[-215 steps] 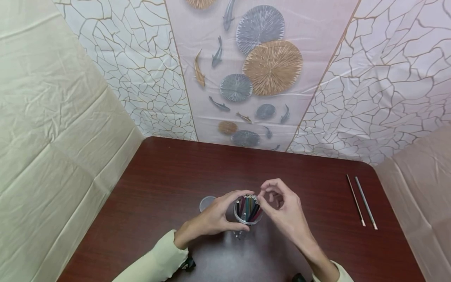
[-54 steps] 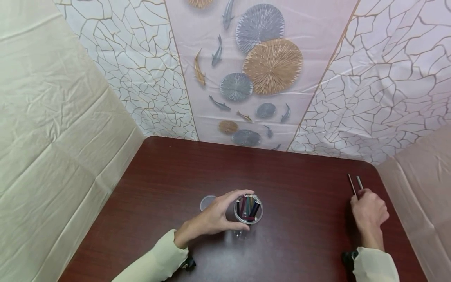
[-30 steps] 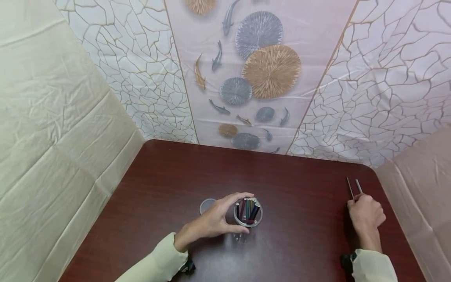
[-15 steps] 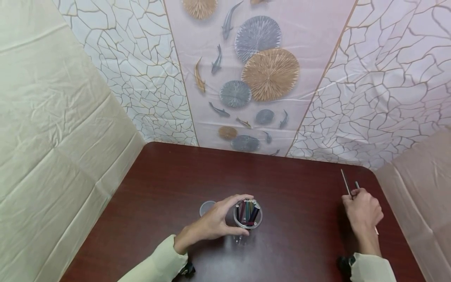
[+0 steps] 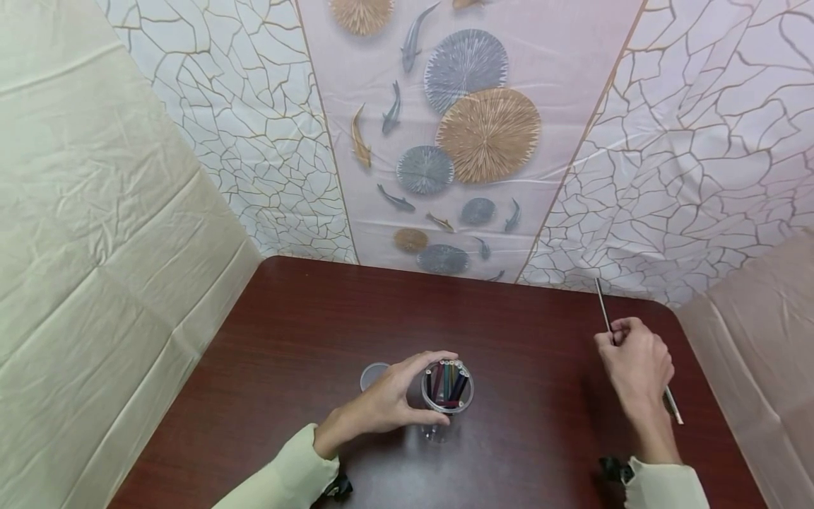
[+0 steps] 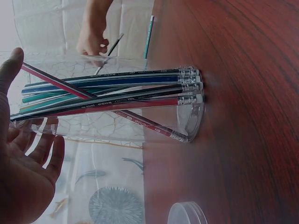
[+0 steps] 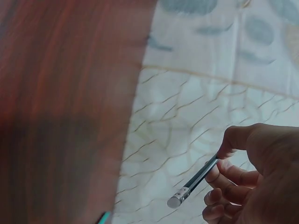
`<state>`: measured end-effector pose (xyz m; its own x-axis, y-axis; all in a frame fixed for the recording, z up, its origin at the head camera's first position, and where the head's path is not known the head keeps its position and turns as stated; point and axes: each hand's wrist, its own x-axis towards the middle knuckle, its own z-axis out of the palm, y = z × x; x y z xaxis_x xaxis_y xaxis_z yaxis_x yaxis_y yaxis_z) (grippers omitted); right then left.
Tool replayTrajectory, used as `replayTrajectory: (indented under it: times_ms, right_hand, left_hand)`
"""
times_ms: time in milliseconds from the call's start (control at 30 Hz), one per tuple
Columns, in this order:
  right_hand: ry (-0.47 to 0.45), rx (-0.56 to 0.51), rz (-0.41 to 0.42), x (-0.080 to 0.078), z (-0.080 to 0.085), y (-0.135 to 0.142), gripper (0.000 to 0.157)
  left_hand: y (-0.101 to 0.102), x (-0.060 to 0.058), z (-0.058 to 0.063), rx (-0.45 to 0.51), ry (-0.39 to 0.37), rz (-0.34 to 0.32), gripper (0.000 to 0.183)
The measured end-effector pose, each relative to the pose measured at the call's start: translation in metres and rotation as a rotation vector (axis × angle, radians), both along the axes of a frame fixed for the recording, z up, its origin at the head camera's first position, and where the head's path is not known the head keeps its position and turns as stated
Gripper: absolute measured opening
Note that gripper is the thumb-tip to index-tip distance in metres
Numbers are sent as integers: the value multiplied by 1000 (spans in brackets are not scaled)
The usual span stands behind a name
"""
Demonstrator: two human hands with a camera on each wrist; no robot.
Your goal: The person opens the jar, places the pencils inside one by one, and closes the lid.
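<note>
My left hand curls round a clear plastic jar that stands upright on the table, thumb on the near side. Several pencils stand in the jar, eraser ends down; a red pencil slants across the others. At the right, my right hand pinches a dark pencil between thumb and fingertips. This pencil is held above the table at a slant, its eraser end showing in the right wrist view. A teal pencil lies on the table below that hand, mostly hidden by it in the head view.
A clear round lid lies left of the jar, partly behind my left hand. The dark red-brown table meets a patterned cloth at the back, with plain cloth walls on both sides.
My right hand has left the jar and gone to the pencils at the right. It has picked up the dark one, lifted it and moved slightly left. My left hand stays on the jar.
</note>
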<state>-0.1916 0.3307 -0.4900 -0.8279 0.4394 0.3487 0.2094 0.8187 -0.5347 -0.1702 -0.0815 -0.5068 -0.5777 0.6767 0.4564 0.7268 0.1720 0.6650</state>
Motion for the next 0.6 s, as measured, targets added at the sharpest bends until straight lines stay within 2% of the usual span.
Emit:
replayTrajectory:
  times_ms: [367,600]
  right_hand:
    - [107,6,149,13,36,-40,23]
    - [216,-60,239,28,59,-66,17]
  left_hand:
    - [1,0,-1,5,-5,-6,91]
    - [0,0,1,1,-3,-1,92]
